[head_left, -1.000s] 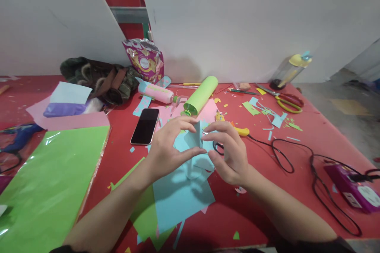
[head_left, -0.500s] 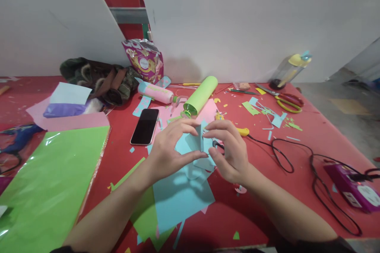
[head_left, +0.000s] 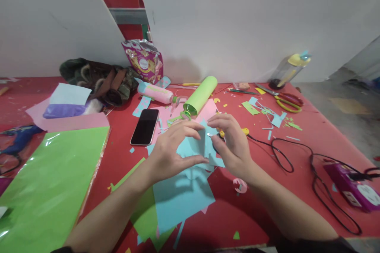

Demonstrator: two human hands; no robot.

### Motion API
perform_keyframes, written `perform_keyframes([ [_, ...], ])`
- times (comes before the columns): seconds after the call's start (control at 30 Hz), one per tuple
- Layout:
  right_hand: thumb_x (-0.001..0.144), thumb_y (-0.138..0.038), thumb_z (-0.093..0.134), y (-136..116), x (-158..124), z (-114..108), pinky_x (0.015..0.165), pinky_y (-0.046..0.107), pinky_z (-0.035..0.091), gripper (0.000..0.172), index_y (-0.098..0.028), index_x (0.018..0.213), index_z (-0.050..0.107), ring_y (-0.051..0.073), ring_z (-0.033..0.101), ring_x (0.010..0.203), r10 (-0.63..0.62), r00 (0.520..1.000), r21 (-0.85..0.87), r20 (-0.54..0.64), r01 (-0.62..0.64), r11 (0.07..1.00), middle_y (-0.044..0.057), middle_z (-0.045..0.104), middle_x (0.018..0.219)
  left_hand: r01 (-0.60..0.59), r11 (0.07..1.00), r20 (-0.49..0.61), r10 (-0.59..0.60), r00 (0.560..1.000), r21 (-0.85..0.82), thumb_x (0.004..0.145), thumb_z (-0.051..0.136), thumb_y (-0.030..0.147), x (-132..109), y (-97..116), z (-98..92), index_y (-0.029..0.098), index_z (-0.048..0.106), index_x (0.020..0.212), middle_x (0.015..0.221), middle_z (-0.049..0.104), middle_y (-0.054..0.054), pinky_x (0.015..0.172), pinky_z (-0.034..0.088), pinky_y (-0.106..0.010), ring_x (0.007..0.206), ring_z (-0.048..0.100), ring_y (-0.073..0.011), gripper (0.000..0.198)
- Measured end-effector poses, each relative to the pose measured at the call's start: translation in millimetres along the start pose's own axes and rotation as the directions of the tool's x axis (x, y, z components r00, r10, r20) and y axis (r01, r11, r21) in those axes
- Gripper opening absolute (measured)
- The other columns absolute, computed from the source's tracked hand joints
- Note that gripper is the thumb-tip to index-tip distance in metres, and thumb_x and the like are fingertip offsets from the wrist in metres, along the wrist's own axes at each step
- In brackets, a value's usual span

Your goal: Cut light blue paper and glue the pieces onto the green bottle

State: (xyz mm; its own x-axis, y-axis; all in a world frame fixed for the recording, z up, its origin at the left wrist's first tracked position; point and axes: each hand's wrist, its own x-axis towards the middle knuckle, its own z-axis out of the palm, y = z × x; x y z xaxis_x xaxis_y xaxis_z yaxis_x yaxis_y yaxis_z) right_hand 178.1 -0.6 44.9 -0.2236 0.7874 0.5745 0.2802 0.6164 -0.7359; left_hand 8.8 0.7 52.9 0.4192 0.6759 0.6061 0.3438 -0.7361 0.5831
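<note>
My left hand (head_left: 175, 148) grips a folded piece of light blue paper (head_left: 202, 142), its fingertips on the upper edge and the thumb at the lower edge. Just right of it, my right hand (head_left: 231, 144) curves with thumb and fingers apart, apparently holding nothing. A small metal tip (head_left: 209, 134) shows by the right thumb; the rest of that tool is mostly hidden behind the hand. Under both hands lies a light blue sheet (head_left: 184, 201) over a green sheet (head_left: 145, 213). Beyond them rests a light green paper-wrapped cylinder (head_left: 202, 95).
A phone (head_left: 145, 127) and a pink tube (head_left: 156, 93) lie left of the cylinder. At right are scissors (head_left: 287, 102), paper scraps (head_left: 278, 119), a black cord (head_left: 276, 156) and a purple power strip (head_left: 353, 187). Green film-wrapped paper (head_left: 56, 174) covers the left side.
My left hand and the blue paper have shifted slightly right. My right hand's fingers have drawn away from the paper, uncovering the metal tip and a pink paper ring.
</note>
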Motion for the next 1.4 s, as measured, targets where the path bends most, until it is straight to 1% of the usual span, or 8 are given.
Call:
perform_keyframes([
  [0.13,0.082,-0.017,0.045,4.8,1.0,-2.9,0.079,0.036,0.042,0.013,-0.024,0.091,0.051,0.018,0.049,0.094,0.078,0.996,0.127,0.053,-0.084,0.988,0.005,0.053,0.093,-0.013,0.999,0.059,0.015,0.998,-0.03,0.062,0.071,0.029,1.1,0.1,-2.4,0.017,0.05,0.084,0.099,0.061,-0.012,0.087,0.043,-0.035,0.097,0.056,-0.0201,0.033],
  [0.47,0.079,-0.02,0.05,3.8,4.0,-9.6,0.084,0.038,0.039,0.013,-0.024,0.092,0.052,0.019,0.046,0.097,0.045,0.981,0.197,0.19,-0.083,0.977,0.006,0.047,0.1,0.13,0.955,0.184,-0.082,0.979,-0.266,0.061,0.071,0.034,-0.3,-5.2,-6.1,0.018,0.049,0.09,0.099,0.059,-0.009,0.084,0.044,-0.034,0.095,0.055,-0.02,0.04],
  [0.57,0.076,-0.017,0.052,2.5,3.5,-9.3,0.079,0.035,0.04,0.019,-0.024,0.094,0.049,0.017,0.045,0.092,0.08,0.98,0.241,0.182,-0.124,0.963,0.004,0.046,0.095,0.138,0.969,0.156,-0.107,0.982,-0.204,0.063,0.07,0.029,-0.4,-4.0,-6.2,0.019,0.047,0.093,0.101,0.058,-0.009,0.086,0.044,-0.036,0.098,0.054,-0.0208,0.04],
  [0.63,0.074,-0.015,0.052,1.0,3.8,-8.0,0.07,0.03,0.041,0.018,-0.022,0.09,0.046,0.014,0.046,0.079,0.186,0.968,0.294,0.167,-0.229,0.928,0.001,0.045,0.085,0.133,0.986,0.094,-0.124,0.988,-0.098,0.064,0.069,0.028,0.2,-1.8,-5.8,0.019,0.046,0.096,0.1,0.058,-0.009,0.085,0.044,-0.036,0.098,0.054,-0.0209,0.041],
  [0.73,0.074,-0.015,0.048,-3.0,5.6,-6.2,0.056,0.023,0.037,0.006,-0.019,0.077,0.045,0.008,0.041,0.059,0.37,0.892,0.331,0.261,-0.443,0.833,-0.003,0.042,0.07,0.086,0.993,0.032,-0.089,0.996,0.08,0.065,0.068,0.028,0.8,0.9,-4.3,0.019,0.046,0.101,0.099,0.058,-0.008,0.085,0.044,-0.037,0.097,0.054,-0.0216,0.043],
  [0.83,0.075,-0.019,0.046,-7.2,7.3,-6.2,0.05,0.021,0.032,0.009,-0.017,0.067,0.045,0.007,0.037,0.052,0.416,0.812,0.294,0.41,-0.55,0.782,-0.005,0.04,0.059,0.024,0.985,0.06,-0.035,0.998,0.171,0.068,0.067,0.029,0.4,1.3,-2.7,0.018,0.045,0.107,0.103,0.057,-0.009,0.088,0.042,-0.038,0.099,0.053,-0.0218,0.046],
  [1.03,0.079,-0.027,0.044,-8.6,6.8,-8.3,0.047,0.021,0.027,0.021,-0.018,0.061,0.041,0.007,0.033,0.049,0.41,0.79,0.247,0.456,-0.555,0.794,-0.006,0.036,0.053,-0.035,0.983,0.106,0.017,0.994,0.178,0.071,0.064,0.029,-0.2,0.8,-2.3,0.017,0.045,0.108,0.103,0.055,-0.01,0.087,0.042,-0.037,0.099,0.052,-0.0212,0.043],
  [1.4,0.078,-0.025,0.042,-8.5,7.8,-7.7,0.046,0.021,0.027,0.026,-0.018,0.053,0.038,0.007,0.033,0.047,0.364,0.785,0.223,0.501,-0.523,0.822,-0.006,0.034,0.051,-0.034,0.986,0.101,0.018,0.995,0.162,0.071,0.063,0.031,-0.5,0.9,-2.7,0.016,0.046,0.106,0.101,0.055,-0.01,0.085,0.043,-0.036,0.098,0.052,-0.0209,0.042],
])
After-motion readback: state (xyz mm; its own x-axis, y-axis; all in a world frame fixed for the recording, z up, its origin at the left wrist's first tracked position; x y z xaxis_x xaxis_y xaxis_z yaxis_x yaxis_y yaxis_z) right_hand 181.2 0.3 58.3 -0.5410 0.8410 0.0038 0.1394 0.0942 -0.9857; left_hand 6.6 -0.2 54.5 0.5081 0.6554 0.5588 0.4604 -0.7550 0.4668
